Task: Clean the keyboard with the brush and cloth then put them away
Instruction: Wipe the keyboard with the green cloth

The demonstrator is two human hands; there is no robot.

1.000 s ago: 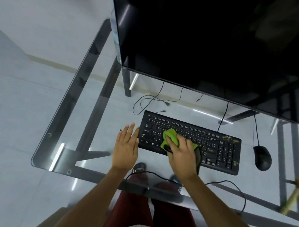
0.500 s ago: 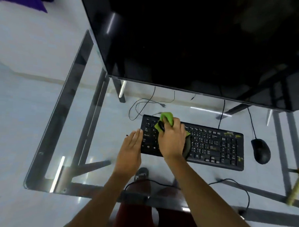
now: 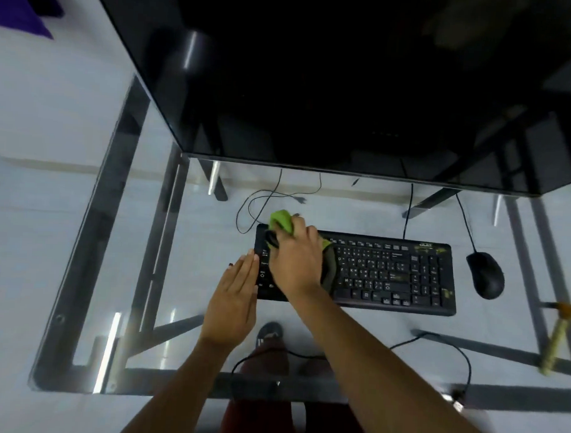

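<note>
A black keyboard (image 3: 389,273) lies on the glass desk (image 3: 88,273). My right hand (image 3: 295,259) is closed on a green cloth (image 3: 281,220) and presses it on the keyboard's far left corner; a darker fold of the cloth (image 3: 328,267) hangs out at the hand's right side. My left hand (image 3: 238,299) lies flat with straight fingers against the keyboard's left edge. A brush with a pale handle (image 3: 555,339) rests on the desk at the far right, blurred.
A big black monitor (image 3: 316,86) overhangs the back of the desk. A black mouse (image 3: 486,279) sits right of the keyboard. Cables run behind the keyboard and along the front edge. My legs and a shoe show through the glass.
My right hand has slid the cloth from the keyboard's left-middle to its far left corner. My left hand stays at the left edge, now flatter against it.
</note>
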